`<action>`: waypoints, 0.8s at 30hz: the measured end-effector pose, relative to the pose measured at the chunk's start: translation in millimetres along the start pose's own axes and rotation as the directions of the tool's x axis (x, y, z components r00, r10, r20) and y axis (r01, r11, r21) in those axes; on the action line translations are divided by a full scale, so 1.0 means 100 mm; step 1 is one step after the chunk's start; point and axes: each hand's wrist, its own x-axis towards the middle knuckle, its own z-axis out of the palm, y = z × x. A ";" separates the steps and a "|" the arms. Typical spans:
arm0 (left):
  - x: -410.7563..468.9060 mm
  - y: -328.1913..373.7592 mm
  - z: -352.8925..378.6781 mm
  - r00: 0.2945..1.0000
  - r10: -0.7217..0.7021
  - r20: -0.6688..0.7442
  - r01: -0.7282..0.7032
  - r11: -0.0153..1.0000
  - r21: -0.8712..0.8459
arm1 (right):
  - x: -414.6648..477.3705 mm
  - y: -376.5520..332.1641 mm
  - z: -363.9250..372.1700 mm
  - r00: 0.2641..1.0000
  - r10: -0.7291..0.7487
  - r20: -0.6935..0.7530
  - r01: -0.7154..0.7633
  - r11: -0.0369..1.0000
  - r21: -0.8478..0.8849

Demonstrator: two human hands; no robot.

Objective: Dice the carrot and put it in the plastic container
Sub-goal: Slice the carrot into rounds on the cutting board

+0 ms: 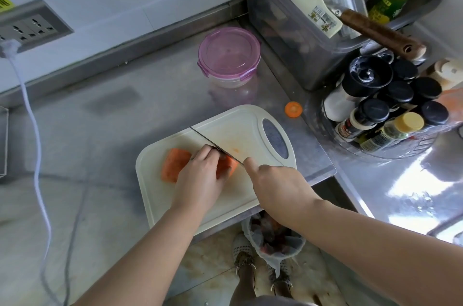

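Carrot (175,165) sat on the cutting board (233,128), near-left area, in two chunks. One chunk lay bare, and the other was mostly under my left hand (200,178). Left hand held that chunk down with the fingers curled over it. Right hand (273,180) was wrapped tight round the knife (213,144) handle, which was hidden in the grip. The blade ran diagonally across the board, edge down at the carrot, right beside my left fingertips. I couldn't tell how deep the cut was.

The plastic container (229,55) stood further back on the counter (125,118), well apart from the board, with its purple lid clipped on. One round carrot slice (293,109) lay on the counter just past the board's far right corner, near the spice rack (385,108). A waste bin (273,238) stood on the floor below the counter edge.
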 end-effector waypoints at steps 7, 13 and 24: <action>0.02 0.01 -0.01 0.998 0.031 -0.045 -0.031 1.000 -0.004 | 0.07 -0.02 0.03 1.000 0.002 0.026 -0.002 1.000 -0.017; 0.00 0.00 0.01 0.999 0.008 -0.039 -0.009 0.999 -0.031 | 0.18 -0.03 0.04 0.995 0.047 0.091 -0.044 0.998 -0.033; -0.04 -0.03 -0.04 0.997 -0.058 0.052 0.066 0.981 -0.182 | 0.15 0.07 -0.04 0.984 0.121 0.134 -0.138 0.982 0.131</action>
